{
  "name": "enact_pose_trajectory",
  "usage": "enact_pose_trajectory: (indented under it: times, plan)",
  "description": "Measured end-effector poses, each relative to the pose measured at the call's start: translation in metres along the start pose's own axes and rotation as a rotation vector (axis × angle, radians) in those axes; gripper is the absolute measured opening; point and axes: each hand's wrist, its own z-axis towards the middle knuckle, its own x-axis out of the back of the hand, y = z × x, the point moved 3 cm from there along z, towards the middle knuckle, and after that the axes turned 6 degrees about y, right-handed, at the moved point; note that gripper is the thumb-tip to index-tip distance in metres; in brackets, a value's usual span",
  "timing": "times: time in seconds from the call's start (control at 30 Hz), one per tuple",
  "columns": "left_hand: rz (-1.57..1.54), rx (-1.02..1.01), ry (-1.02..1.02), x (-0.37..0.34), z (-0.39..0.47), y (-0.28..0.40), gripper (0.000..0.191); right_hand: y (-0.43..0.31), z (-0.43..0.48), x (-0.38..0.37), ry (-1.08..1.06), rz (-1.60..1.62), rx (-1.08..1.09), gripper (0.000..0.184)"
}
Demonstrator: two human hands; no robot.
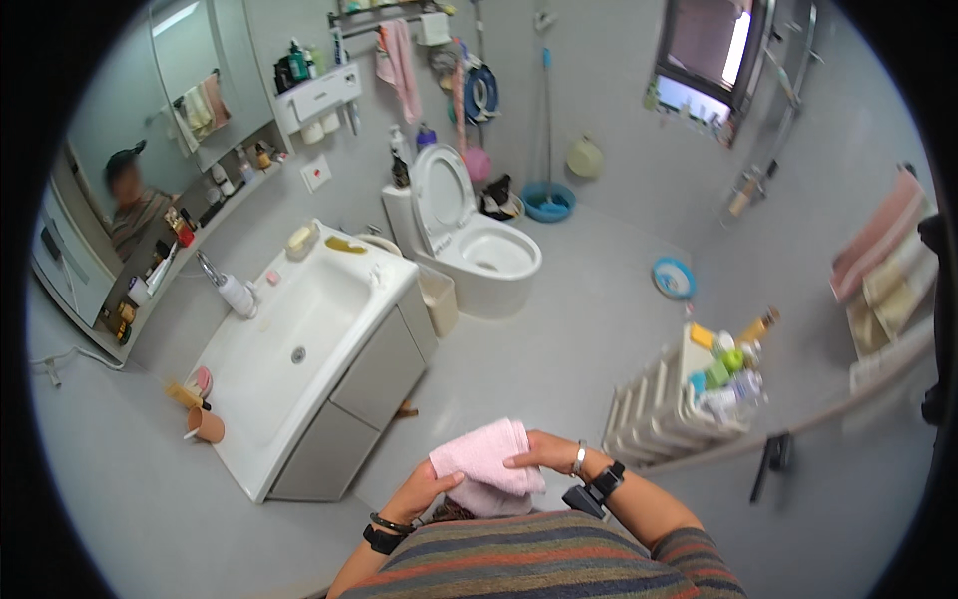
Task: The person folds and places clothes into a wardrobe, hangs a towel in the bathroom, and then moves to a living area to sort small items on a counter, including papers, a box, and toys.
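Note:
A folded pink towel (483, 457) is held in front of my body, just above the striped shirt. My left hand (423, 490) grips its lower left corner, with the thumb lying on top. At the right edge, my right hand (550, 453) pinches the cloth between thumb and fingers. The fingers under the fabric are hidden. Both wrists carry black bands, and a silver bracelet (579, 457) circles the right one. To the left of the towel stands the white washbasin (329, 314) on a grey cabinet (378, 374).
A white toilet (498, 247) with its lid raised stands beyond the basin, beside a small bin (438, 299). On the right is a drawer unit (647, 415) topped with bottles. A blue-rimmed basin (673, 278) lies on the floor. An orange cup (206, 424) sits at the washbasin's left corner.

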Motion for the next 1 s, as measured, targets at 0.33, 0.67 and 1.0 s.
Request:
enact_pose_trajectory:
  times: [0.33,0.67,1.0]
  plan:
    - [0.251,0.097,-0.204,0.109,0.186,0.096,0.052,-0.115,0.180,0.181,0.193,-0.310,-0.080,0.025]
    - [0.296,-0.043,-0.053,0.157,0.289,0.166,0.059,-0.304,0.355,0.330,0.275,-0.026,0.042,0.023]
    - [0.107,0.060,0.439,0.162,0.438,0.227,0.058,-0.622,0.620,0.427,-0.117,0.554,0.636,0.046]
